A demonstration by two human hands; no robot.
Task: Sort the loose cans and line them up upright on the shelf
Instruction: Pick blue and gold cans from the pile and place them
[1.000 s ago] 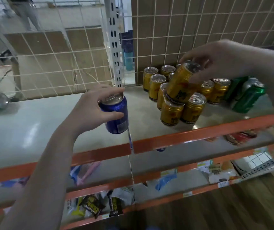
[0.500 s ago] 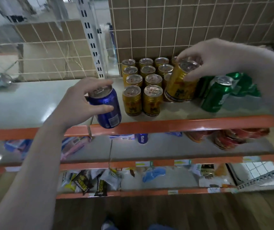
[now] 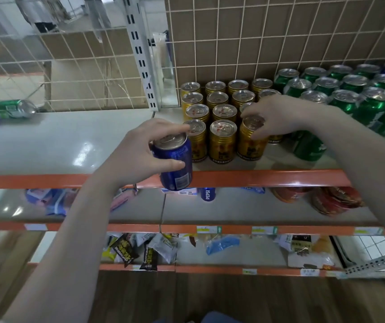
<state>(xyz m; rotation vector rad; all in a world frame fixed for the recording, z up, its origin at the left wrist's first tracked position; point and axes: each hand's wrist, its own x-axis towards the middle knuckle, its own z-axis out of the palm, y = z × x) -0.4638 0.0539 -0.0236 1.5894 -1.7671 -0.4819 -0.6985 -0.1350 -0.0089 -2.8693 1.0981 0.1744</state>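
The left hand (image 3: 137, 155) is holding a blue can (image 3: 175, 163) by the shelf (image 3: 70, 145) edge. The right hand (image 3: 277, 117) is gripping a gold can (image 3: 250, 143) standing in the front row.

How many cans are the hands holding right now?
2. The left hand holds a blue can over the shelf's orange edge; the right hand grips a gold can by its top in the front row.

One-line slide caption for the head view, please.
Right hand sets a gold can upright in the front row; left hand holds a blue can.
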